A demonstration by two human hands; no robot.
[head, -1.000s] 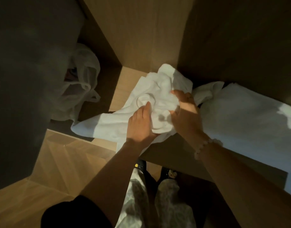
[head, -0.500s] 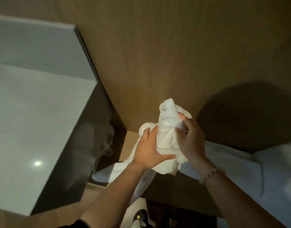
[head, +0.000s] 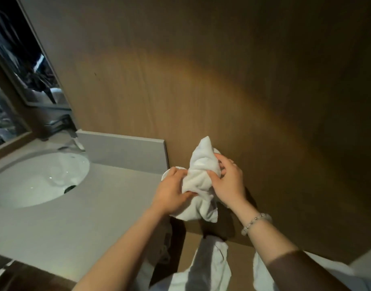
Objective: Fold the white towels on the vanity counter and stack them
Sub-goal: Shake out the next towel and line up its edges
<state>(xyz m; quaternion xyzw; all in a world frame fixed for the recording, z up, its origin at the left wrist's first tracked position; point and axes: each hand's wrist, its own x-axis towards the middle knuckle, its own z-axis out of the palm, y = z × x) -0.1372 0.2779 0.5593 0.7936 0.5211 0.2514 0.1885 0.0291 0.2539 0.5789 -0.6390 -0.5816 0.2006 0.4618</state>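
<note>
As the camera looks down from head height, 2 forearms reach forward from the bottom edge. Nearest, under the arms, loose white cloth (head: 211,267) lies draped across a low tan wooden ledge (head: 239,252); whether it is 1 piece or several cannot be told. The right arm wears a dark brown sleeve (head: 306,269) and, at the wrist, a bracelet of pale round beads (head: 257,222). Beyond, the left hand (head: 172,194) and the right hand (head: 228,183) hold a crumpled white terry towel (head: 199,177) between them in the air. The left hand's fingers curl into the bunch from the left; the right hand's fingers and thumb pinch folds on its right side. The towel stands tall, 1 peak pointing up, loose ends hanging below the hands. It hangs just past the right end of a pale grey stone vanity counter (head: 75,217), not resting on it. Farther left, an oval white sink basin (head: 39,177) is set into the counter, with a chrome tap (head: 74,141) behind it and a low grey backsplash (head: 121,150) along the back. A framed mirror (head: 12,80) fills the far left. A brown wood-grain wall panel (head: 222,80) rises behind everything.
</note>
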